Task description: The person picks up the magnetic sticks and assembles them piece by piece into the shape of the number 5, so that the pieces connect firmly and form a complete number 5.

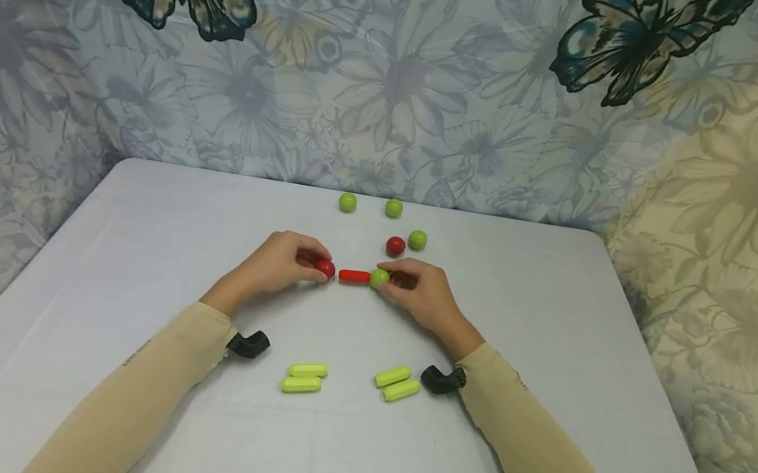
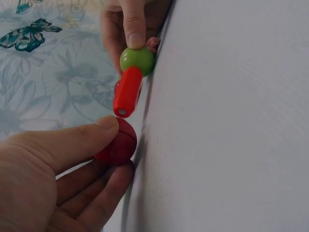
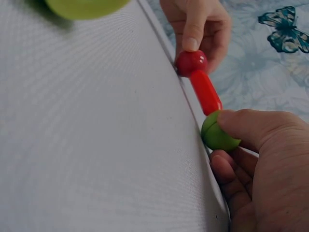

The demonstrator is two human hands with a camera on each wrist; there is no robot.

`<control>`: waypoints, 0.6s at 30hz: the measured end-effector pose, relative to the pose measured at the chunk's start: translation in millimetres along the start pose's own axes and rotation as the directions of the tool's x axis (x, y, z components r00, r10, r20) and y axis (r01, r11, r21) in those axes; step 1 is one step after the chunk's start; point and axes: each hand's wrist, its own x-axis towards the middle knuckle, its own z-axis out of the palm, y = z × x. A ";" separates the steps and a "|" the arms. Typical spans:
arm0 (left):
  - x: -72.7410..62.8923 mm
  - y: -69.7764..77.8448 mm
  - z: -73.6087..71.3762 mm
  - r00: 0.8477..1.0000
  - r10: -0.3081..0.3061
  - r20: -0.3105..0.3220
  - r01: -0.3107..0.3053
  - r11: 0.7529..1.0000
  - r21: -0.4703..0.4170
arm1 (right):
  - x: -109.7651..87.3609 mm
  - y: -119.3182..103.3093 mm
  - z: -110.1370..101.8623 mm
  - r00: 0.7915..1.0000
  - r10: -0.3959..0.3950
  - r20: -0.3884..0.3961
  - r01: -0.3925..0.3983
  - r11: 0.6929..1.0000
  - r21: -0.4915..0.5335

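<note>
Between thumb and fingers my left hand [image 1: 284,260] pinches a dark red ball [image 2: 117,145] that has a thin line across it. My right hand [image 1: 420,293] pinches a green ball [image 3: 217,133] in the same way. From the green ball a short red rod [image 1: 354,276] points left toward the red ball, its end meeting the green one. A small gap shows between the rod's free end and the red ball in the head view. The left wrist view shows a pale round spot in that free end.
Beyond the hands lie another red ball [image 1: 396,246] and three green balls, one [image 1: 417,240] beside it and two near the table's back edge. Closer in, two pairs of yellow-green rods [image 1: 302,384] rest on the white table [image 1: 119,241]. Patterned cloth hangs behind.
</note>
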 end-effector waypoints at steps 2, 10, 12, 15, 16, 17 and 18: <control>0.4 1.2 1.4 1.000 0.000 0.000 0.000 1.000 0.007 | -0.1 -0.2 -0.3 1.000 -0.003 -0.002 0.003 1.000 0.003; 1.0 3.7 7.0 1.000 0.017 -0.006 -0.017 1.000 0.024 | -0.5 -0.4 -0.6 1.000 -0.003 -0.002 0.003 1.000 -0.001; 1.0 3.6 7.6 1.000 0.024 -0.003 -0.024 1.000 0.019 | -0.5 -0.3 -0.4 1.000 0.002 0.001 -0.002 1.000 -0.001; 1.0 2.4 7.0 1.000 0.031 0.004 -0.031 0.999 0.026 | -0.5 0.4 0.1 1.000 0.007 0.004 -0.007 1.000 -0.001; 1.0 1.5 6.4 0.999 0.033 0.009 -0.033 0.999 0.029 | -0.5 0.8 0.3 1.000 0.006 0.003 -0.006 1.000 -0.001; 0.8 0.8 5.7 0.999 0.034 0.013 -0.034 0.999 0.029 | -0.2 1.0 0.5 1.000 0.006 0.003 -0.006 1.000 -0.001; 0.7 0.0 4.8 0.999 0.036 0.016 -0.037 0.999 0.031 | 0.0 1.2 0.6 1.000 0.006 0.002 -0.006 1.000 -0.001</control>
